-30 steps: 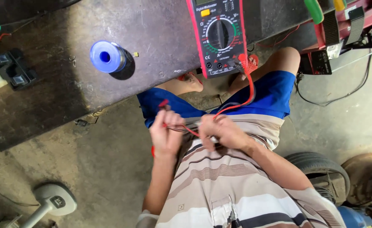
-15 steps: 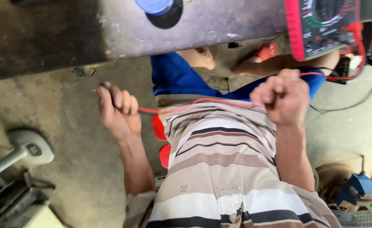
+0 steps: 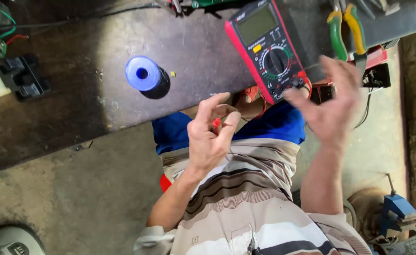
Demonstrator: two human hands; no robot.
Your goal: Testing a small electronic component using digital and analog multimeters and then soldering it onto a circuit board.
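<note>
My left hand [image 3: 211,133] is raised near the edge of the dark workbench [image 3: 76,108] and pinches a small red probe [image 3: 216,124] between thumb and fingers. My right hand [image 3: 331,107] is blurred, fingers spread, holding nothing, just right of a red-cased multimeter [image 3: 270,49] that lies on the bench with its dial facing up. A red lead plugs into the meter's lower end. Below the hands are my blue shorts and striped shirt.
A blue spool [image 3: 144,75] stands on the bench left of the meter. Green and yellow handled pliers [image 3: 345,28] lie at the top right. A black block [image 3: 23,78] sits at the far left. A blue vice [image 3: 399,210] rests on the concrete floor at the lower right.
The view has swung back up over the bench. My hands have risen from my lap toward the meter. My right hand, earlier closed on the red lead, is now spread wide.
</note>
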